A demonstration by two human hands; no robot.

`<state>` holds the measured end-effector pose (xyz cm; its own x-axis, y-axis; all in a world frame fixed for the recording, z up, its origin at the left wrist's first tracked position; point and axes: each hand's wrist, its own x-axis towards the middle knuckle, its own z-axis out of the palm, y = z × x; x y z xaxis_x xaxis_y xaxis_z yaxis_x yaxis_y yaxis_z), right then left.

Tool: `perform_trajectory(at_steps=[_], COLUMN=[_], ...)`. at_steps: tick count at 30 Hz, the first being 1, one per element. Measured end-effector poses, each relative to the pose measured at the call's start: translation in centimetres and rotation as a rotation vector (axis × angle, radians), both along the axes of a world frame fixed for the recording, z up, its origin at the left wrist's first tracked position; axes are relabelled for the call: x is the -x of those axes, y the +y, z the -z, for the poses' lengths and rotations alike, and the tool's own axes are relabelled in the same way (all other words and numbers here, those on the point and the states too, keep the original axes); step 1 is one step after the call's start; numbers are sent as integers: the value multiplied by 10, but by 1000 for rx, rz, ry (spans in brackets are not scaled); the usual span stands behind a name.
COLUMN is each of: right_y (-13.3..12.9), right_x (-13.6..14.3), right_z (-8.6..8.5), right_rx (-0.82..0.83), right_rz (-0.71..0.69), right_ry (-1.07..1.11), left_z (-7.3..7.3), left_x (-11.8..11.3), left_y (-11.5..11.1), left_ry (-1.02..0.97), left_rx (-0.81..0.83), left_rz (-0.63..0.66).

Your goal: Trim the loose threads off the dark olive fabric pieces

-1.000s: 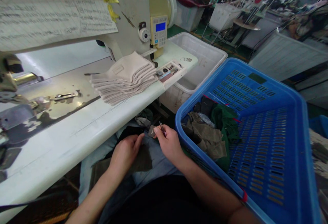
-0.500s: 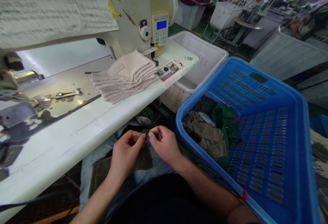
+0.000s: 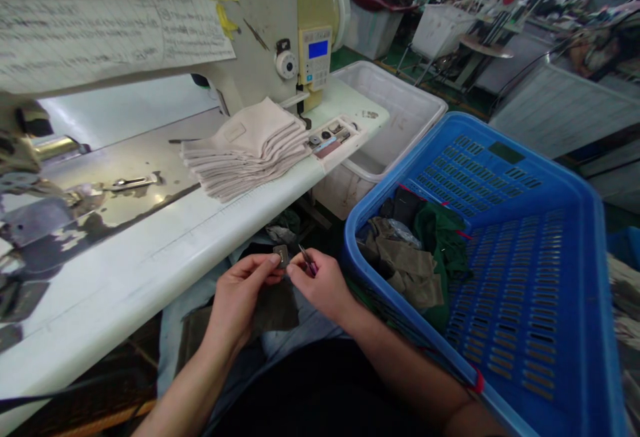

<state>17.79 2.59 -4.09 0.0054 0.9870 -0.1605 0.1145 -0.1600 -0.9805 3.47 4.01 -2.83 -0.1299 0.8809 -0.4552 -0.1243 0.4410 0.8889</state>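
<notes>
Between the thumb and fingers of my left hand (image 3: 245, 290) is a small dark label (image 3: 281, 255) with light lettering on its face. My right hand (image 3: 320, 284) is closed around a pair of thread snips (image 3: 309, 262), their pointed metal tip sticking up past the fingers and a purplish part showing lower down. The right thumb and forefinger come close to the label's right edge; whether they touch it I cannot tell. Beneath both hands, a dark olive cloth piece (image 3: 280, 310) lies across my lap.
A sewing machine (image 3: 260, 30) stands on the white table (image 3: 165, 250), with a stack of beige fabric pieces (image 3: 245, 150) before it. To my right, a blue basket (image 3: 525, 257) contains olive and green cloth. Behind it sits a white bin (image 3: 415, 104). Dark labels (image 3: 23, 300) lie at the table's left.
The label has turned upward so its lettered face now shows, and my left hand has shifted slightly. My right hand keeps the snips at nearly the same spot.
</notes>
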Motion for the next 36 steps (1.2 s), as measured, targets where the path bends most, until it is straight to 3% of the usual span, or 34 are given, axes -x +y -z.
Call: perform_trajectory(at_steps=[7,13,16,21,27,30,34,36], right_y=[4,0,-2,-2,-1,0,3,4], right_x=[3,4,3,2,2,1,-4,-6], right_z=[9,13,13,16,23,21,11,7], right_rx=[-11,-301,-368,-413,-438,-449,-422,-405], right_rz=[88,115,133,89,18,28,249,246], right_ry=[-70,-358,-444,-496,-703,-675,-460,-395], left_z=[-2,-1,-3,-6,-10,-6,1,4], left_x=[0,0,0,-1,-8,-5,4,7], left_y=[-6,-4,-3,-5,-11,-10,-5,-2], left_ry=[141,216,277,347,382,379,229,138], left_rx=[-59,-106,-127,-170,-244,-215,-59,-1], left_rz=[117,102,90,96,151,121,21,-2])
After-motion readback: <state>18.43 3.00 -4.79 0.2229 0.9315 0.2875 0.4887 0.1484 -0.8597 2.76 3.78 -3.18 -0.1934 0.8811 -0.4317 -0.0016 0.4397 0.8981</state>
